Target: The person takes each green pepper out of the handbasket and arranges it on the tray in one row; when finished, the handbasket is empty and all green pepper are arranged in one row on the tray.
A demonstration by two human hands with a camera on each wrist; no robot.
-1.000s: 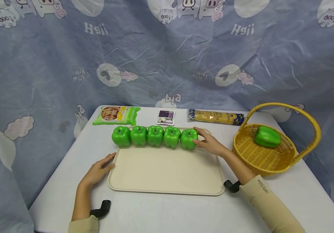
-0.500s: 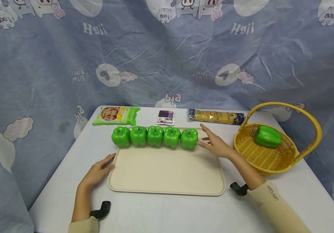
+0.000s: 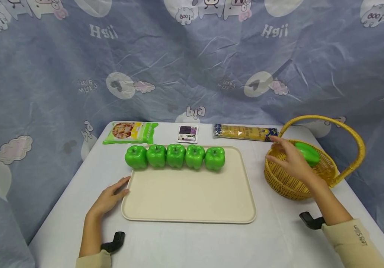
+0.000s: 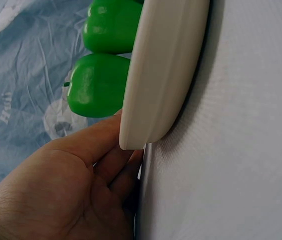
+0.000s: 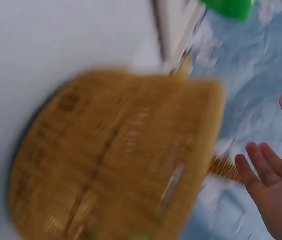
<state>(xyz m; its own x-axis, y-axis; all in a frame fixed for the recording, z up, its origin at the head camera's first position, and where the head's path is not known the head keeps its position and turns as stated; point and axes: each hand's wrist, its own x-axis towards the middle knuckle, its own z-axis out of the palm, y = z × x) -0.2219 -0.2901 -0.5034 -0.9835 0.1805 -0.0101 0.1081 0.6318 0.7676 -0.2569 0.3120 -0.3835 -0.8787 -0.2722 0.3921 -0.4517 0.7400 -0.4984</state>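
Observation:
Several green bell peppers [image 3: 176,156] stand side by side in a row along the back of a cream tray [image 3: 188,197]. My left hand [image 3: 106,199] rests at the tray's left edge, and its fingers reach the rim in the left wrist view. Fingers spread and holding nothing, my right hand [image 3: 292,160] hovers over a yellow wicker basket [image 3: 279,186] to the right of the tray. Inside the basket lies another green bell pepper [image 3: 308,153], partly hidden behind that hand. Blurred basket weave [image 5: 116,150] fills much of the right wrist view.
Along the back of the white table [image 3: 195,245] lie a green food packet [image 3: 130,132], a small white and purple packet [image 3: 188,134] and a long pack of noodles [image 3: 245,132]. The basket's tall handle [image 3: 359,149] arches above it. A printed blue curtain [image 3: 192,67] hangs behind.
My right hand has let go of the rightmost bell pepper in the row and moved right, over the basket. My left hand stays at the tray's edge.

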